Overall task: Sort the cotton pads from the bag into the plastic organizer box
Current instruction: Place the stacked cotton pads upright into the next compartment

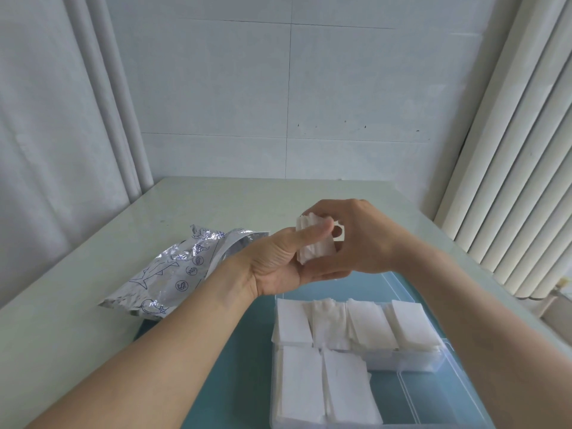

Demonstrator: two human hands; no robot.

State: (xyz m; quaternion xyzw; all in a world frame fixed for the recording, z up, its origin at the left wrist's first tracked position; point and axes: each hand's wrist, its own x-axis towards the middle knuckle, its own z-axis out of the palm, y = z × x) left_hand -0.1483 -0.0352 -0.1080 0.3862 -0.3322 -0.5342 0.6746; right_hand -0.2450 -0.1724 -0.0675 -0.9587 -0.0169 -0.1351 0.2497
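Head view of a sorting station. Both hands are meeting above the far edge of a clear plastic organizer box [439,371], which is sitting on a teal mat [235,360] on a pale table [130,230]. The left hand [278,264], palm turned upward, is cradling a small stack of white cotton pads [314,243], its thumb pressing across the stack's front face. The right hand [362,239] is curling over the same stack from the other side, its fingers wrapping the top and far edge, so that both hands are gripping it. Inside the box, the far row is holding four side-by-side stacks of cotton pads [349,325], slightly overlapping and leaning; the near row is holding two stacks [322,385] at its left, while the compartments at its right are showing only the teal beneath. To the left of the box, a silver foil bag [173,274] printed with blue fish drawings is lying flat on the table, its mouth gaping toward the hands; its contents cannot be seen.
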